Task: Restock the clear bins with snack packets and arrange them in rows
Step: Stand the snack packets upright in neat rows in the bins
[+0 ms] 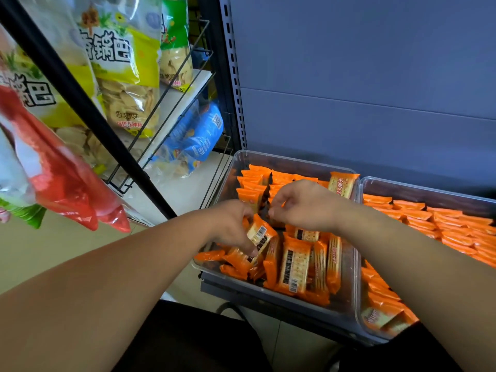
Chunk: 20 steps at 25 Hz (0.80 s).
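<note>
A red bag (61, 178) hangs close on our left, beside a black bar (80, 103). Our left hand (230, 226) grips an orange packet (261, 234) over the jumbled clear bin (350, 277); our right hand (300, 205) curls just beyond, its hold we cannot tell. Farther right, a second bin (429, 187) holds neat rows

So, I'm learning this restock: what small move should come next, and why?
Probably stand the orange cracker packet gripped by the left hand on edge beside the back rows in the left clear plastic bin; those stand tidy, front packets lie jumbled.
</note>
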Each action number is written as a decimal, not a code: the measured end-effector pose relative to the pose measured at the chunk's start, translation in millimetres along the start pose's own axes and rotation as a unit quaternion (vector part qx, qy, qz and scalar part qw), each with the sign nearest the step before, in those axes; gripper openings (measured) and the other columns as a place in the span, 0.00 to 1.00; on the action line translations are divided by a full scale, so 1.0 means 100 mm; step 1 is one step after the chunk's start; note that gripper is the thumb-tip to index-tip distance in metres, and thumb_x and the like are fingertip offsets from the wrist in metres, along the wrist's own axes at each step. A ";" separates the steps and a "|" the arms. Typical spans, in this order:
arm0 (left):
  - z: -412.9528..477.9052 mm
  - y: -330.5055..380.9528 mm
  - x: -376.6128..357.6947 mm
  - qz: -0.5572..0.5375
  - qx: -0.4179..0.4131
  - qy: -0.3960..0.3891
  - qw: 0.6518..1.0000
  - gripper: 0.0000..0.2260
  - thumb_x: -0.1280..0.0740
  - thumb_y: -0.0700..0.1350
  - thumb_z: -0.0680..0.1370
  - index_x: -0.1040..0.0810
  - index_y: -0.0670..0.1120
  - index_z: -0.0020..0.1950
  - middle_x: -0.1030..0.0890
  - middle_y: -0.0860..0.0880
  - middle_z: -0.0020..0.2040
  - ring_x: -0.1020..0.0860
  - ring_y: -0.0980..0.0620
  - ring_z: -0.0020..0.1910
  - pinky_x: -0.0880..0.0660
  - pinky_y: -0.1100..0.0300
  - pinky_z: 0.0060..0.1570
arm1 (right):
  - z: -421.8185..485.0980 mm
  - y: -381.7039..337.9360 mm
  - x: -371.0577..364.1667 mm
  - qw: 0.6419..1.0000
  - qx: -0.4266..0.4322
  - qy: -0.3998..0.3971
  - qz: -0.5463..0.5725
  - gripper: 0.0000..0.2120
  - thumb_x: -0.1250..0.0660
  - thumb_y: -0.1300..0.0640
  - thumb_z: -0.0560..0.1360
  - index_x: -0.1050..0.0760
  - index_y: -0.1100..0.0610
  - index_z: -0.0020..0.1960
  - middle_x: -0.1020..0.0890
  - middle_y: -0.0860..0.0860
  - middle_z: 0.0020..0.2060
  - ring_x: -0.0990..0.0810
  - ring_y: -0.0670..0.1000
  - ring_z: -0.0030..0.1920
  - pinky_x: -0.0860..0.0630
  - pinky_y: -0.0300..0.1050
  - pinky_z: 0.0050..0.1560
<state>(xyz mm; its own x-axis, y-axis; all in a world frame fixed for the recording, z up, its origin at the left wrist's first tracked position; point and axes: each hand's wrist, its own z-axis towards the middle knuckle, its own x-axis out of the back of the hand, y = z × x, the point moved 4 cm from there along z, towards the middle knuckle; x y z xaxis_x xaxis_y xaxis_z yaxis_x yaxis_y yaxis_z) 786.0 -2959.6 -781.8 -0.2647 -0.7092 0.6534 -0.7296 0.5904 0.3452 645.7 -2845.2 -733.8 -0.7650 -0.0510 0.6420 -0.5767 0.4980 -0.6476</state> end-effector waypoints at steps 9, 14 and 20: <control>-0.69 0.12 0.40 -0.245 0.009 0.101 0.964 0.19 0.15 0.48 0.66 0.16 0.51 0.54 0.12 0.52 0.48 0.13 0.52 0.49 0.17 0.51 0.55 | -0.06 0.01 0.02 0.974 0.011 -0.081 0.212 0.23 0.23 0.41 0.74 0.20 0.48 0.65 0.16 0.46 0.59 0.18 0.48 0.61 0.19 0.53 0.63; -1.06 0.57 0.57 -0.396 -0.071 0.241 0.883 0.23 0.18 0.40 0.70 0.19 0.51 0.62 0.12 0.50 0.53 0.14 0.51 0.53 0.17 0.54 0.55 | -0.28 -0.06 0.26 0.932 0.081 -0.056 0.350 0.13 0.30 0.50 0.81 0.19 0.53 0.63 0.13 0.50 0.56 0.15 0.49 0.59 0.18 0.50 0.58; -1.07 0.81 0.59 -0.467 -0.059 0.246 0.847 0.15 0.26 0.32 0.76 0.17 0.45 0.61 0.12 0.47 0.52 0.13 0.49 0.53 0.17 0.54 0.56 | -0.45 0.03 0.48 0.898 0.054 0.017 0.436 0.09 0.35 0.51 0.84 0.17 0.49 0.59 0.12 0.51 0.51 0.15 0.54 0.54 0.18 0.57 0.57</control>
<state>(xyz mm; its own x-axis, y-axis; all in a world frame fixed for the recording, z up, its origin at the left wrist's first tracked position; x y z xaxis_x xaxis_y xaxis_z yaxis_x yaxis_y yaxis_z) 779.0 -2912.1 -643.3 0.7095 -0.6586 0.2509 -0.4007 -0.0841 0.9124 620.3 -2807.0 -686.4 -0.9313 0.3449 -0.1170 0.2112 0.2497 -0.9450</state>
